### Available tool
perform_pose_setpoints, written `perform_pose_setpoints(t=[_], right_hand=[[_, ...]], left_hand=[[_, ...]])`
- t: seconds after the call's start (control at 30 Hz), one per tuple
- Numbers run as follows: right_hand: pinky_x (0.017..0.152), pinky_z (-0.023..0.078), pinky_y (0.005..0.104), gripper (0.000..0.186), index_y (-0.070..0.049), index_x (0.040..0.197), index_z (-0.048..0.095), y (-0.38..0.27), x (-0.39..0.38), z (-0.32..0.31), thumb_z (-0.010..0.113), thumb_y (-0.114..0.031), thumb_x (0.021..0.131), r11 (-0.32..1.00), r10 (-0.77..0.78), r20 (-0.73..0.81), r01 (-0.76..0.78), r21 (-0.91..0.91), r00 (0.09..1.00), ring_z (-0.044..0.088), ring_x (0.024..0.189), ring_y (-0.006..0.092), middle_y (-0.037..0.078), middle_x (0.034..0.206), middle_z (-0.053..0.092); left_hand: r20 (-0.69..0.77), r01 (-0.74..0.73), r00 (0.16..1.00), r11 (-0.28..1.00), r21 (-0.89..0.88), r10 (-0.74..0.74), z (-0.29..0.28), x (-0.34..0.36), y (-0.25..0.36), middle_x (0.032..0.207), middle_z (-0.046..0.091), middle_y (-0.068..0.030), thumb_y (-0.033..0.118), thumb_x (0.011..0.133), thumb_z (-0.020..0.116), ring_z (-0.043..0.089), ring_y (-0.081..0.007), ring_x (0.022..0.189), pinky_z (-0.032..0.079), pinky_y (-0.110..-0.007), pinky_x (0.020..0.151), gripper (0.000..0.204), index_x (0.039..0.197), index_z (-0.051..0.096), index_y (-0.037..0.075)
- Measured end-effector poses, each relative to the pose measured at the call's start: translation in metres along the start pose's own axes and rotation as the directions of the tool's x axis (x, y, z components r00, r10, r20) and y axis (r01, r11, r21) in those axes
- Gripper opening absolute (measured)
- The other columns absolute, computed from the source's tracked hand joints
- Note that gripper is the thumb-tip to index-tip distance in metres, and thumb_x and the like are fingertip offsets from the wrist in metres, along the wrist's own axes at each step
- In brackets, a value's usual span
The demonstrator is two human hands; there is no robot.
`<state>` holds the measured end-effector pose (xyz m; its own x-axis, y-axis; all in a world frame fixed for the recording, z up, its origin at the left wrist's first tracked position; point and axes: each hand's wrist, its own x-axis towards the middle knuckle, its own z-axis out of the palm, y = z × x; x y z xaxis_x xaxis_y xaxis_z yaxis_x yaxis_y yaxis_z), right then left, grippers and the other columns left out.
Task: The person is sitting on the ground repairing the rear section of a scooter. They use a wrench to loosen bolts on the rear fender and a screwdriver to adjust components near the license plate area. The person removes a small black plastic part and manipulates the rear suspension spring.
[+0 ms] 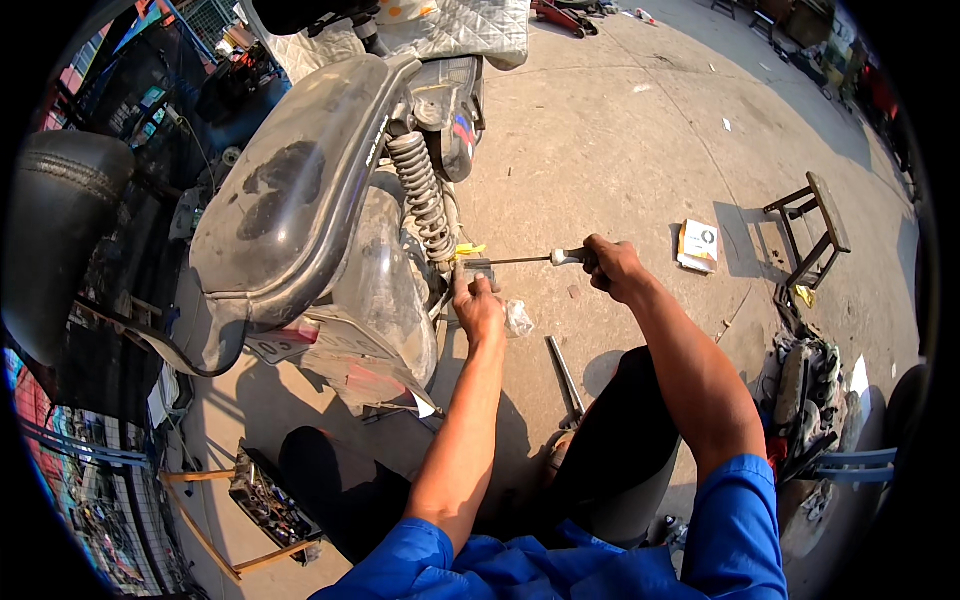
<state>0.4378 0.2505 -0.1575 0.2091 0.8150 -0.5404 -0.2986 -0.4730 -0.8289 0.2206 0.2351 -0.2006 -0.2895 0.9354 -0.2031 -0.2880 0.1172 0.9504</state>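
Note:
A dusty dark scooter stands on the left, its rear toward me. My right hand is closed round the pale handle of a screwdriver. The long shaft points left at the lower end of the coil-spring shock absorber. There my left hand reaches up with fingers raised by the shaft's tip. A yellow piece shows just above those fingertips. Whether the left fingers pinch anything small is hidden.
A metal bar and a clear plastic bag lie on the concrete. To the right are a white-and-yellow box, a small wooden stool and a pile of parts. A tool tray sits at lower left.

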Motion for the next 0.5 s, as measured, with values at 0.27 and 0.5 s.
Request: perform_pose_setpoints(t=[0.27,0.5], right_hand=[[0.039,0.037,0.0271,0.024,-0.002,0.065,0.054,0.0019,0.0025,0.0012,0.060,-0.015,0.084,1.000,0.018,0.001,-0.018,0.025,1.000,0.042,0.044,0.0115,0.006,0.058,0.051],[0.038,0.037,0.0264,0.023,-0.001,0.064,0.054,0.0027,0.0032,0.0008,0.059,-0.013,0.083,0.999,0.035,0.009,-0.035,0.035,0.999,0.042,0.044,0.0116,0.007,0.058,0.051]], left_hand=[[0.000,-0.030,1.000,0.992,0.124,0.030,0.0032,-0.0014,-0.0002,0.072,0.054,-0.0037,0.014,0.099,0.045,0.043,-0.0090,0.044,0.032,-0.024,0.035,0.053,0.148,0.025,0.014],[0.034,0.008,0.999,0.996,0.091,-0.011,0.0010,-0.0034,-0.0007,0.073,0.055,-0.0039,0.015,0.100,0.043,0.043,-0.0084,0.044,0.031,-0.024,0.035,0.055,0.150,0.021,0.019]])
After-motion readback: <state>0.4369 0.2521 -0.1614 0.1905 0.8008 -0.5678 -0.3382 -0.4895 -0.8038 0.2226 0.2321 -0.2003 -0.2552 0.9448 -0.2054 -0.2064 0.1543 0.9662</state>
